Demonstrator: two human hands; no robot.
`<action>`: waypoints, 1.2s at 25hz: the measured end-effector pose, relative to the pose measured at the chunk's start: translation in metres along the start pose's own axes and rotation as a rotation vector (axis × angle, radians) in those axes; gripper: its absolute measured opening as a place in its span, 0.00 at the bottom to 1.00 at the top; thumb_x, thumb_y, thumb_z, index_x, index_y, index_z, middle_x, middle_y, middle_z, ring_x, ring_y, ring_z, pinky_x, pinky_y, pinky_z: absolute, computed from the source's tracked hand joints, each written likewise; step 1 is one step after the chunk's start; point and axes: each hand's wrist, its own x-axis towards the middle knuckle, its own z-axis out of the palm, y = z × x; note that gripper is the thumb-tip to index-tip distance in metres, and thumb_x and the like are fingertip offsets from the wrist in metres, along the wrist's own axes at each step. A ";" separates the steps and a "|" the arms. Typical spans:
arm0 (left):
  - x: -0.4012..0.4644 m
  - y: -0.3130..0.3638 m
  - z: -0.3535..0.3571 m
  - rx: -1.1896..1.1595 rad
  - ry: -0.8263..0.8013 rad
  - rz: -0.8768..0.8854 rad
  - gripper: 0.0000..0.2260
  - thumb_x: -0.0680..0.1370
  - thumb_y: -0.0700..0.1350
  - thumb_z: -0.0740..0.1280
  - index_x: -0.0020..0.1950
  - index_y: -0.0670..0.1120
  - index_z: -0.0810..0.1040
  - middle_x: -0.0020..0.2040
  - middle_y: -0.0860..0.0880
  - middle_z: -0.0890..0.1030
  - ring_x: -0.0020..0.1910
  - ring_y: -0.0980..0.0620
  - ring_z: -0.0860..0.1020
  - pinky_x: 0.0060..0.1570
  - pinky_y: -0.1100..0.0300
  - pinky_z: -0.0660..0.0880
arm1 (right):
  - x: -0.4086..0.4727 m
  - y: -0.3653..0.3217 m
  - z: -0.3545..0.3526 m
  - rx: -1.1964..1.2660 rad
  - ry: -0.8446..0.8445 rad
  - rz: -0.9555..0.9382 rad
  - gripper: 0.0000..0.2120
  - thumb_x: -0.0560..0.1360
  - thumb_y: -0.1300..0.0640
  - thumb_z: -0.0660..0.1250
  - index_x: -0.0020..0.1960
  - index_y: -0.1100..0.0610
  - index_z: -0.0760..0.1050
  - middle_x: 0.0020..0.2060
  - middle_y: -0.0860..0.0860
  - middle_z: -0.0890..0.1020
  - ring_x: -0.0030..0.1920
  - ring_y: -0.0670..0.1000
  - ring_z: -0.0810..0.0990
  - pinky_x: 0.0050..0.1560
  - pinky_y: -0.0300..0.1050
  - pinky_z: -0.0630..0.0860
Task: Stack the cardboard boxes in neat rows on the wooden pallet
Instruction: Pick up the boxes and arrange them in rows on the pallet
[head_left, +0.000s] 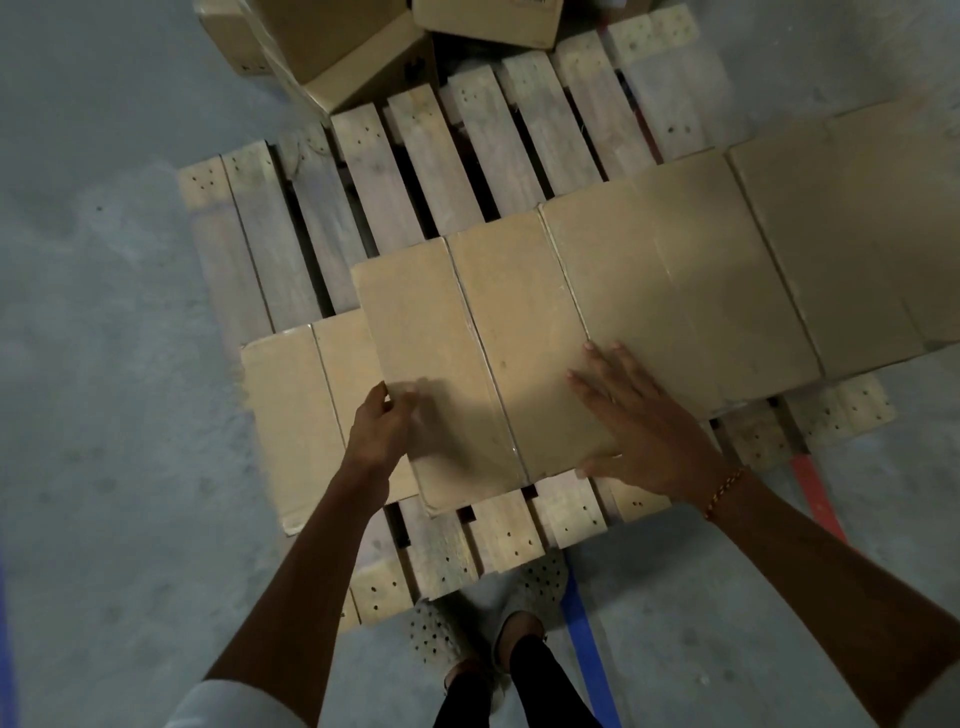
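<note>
The wooden pallet (363, 171) lies on the concrete floor in front of me. A row of cardboard boxes runs along its near edge: a left box (283, 410), a middle box (467, 322), a right box (691, 291) and a far right box (862, 218). The middle box covers part of the left box from view. My left hand (382, 431) is at the middle box's left edge, its blurred fingers lying over the top. My right hand (639, 426) presses flat on that box's right side, fingers spread, thumb at the near edge.
Several loose cardboard boxes (343, 47) are piled at the pallet's far left corner. Bare slats show behind the row. My feet (488, 618) stand at the pallet's near edge, beside blue floor tape (587, 639) and a red strip (815, 493).
</note>
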 end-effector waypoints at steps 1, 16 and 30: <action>-0.006 0.011 -0.006 -0.001 0.000 0.016 0.15 0.84 0.50 0.63 0.68 0.46 0.73 0.61 0.48 0.79 0.58 0.48 0.78 0.53 0.52 0.76 | 0.001 -0.003 -0.010 0.096 0.026 0.036 0.41 0.74 0.35 0.68 0.79 0.55 0.62 0.82 0.56 0.56 0.82 0.60 0.51 0.77 0.63 0.61; -0.146 0.094 -0.328 0.424 0.011 0.389 0.07 0.83 0.48 0.64 0.58 0.50 0.80 0.50 0.47 0.85 0.43 0.57 0.83 0.42 0.65 0.77 | 0.075 -0.340 -0.186 0.515 -0.054 0.178 0.12 0.80 0.47 0.66 0.60 0.51 0.80 0.52 0.49 0.85 0.53 0.51 0.83 0.55 0.45 0.78; -0.078 0.084 -0.666 0.544 0.062 0.026 0.12 0.82 0.50 0.66 0.59 0.44 0.81 0.52 0.41 0.85 0.51 0.41 0.83 0.55 0.51 0.77 | 0.252 -0.596 -0.226 0.672 -0.324 0.246 0.08 0.83 0.53 0.63 0.56 0.55 0.80 0.49 0.52 0.82 0.47 0.53 0.84 0.40 0.39 0.76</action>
